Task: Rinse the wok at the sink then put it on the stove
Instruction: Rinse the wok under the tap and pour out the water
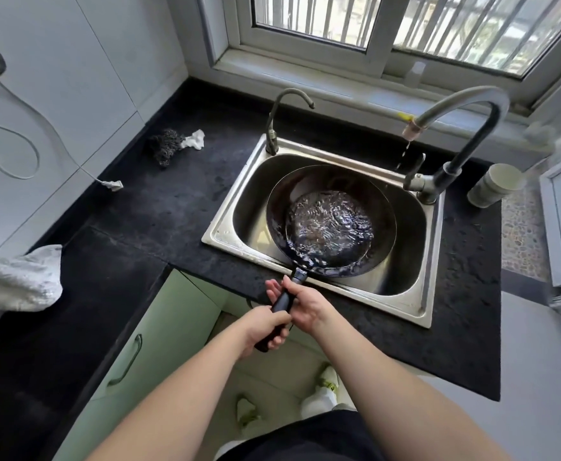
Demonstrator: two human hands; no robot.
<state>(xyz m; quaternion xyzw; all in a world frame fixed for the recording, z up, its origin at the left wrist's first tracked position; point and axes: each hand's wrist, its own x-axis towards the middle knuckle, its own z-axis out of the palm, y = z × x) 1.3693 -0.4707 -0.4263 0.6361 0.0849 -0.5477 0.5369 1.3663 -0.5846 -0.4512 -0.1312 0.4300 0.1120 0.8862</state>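
The wok (pixel 330 221) sits in the steel sink (pixel 226 227), its dark bowl holding a pool of rippling water, with its handle (pixel 280 304) sticking out over the sink's front edge toward 7 o'clock. Both hands are clamped on that handle: the left hand (pixel 266 327) wraps the lower end, and the right hand (pixel 305 302) grips higher up, just below where the handle meets the bowl. The two hands are touching each other along the handle.

At 1 o'clock from the wok, the big curved tap (pixel 465 104) arches over the sink, and a thin trickle drips from its spout. A smaller tap (pixel 277 118) stands at the sink's back left corner, at 11 o'clock.

On the black counter (pixel 159 207), at 10 o'clock from the sink, lie a steel scrubber (pixel 164 146) and a white rag (pixel 194 139) touching it. A pale cup (pixel 495 184) stands to the right of the big tap, at 3 o'clock. A grey cloth (pixel 13 284) lies at the counter's far left.
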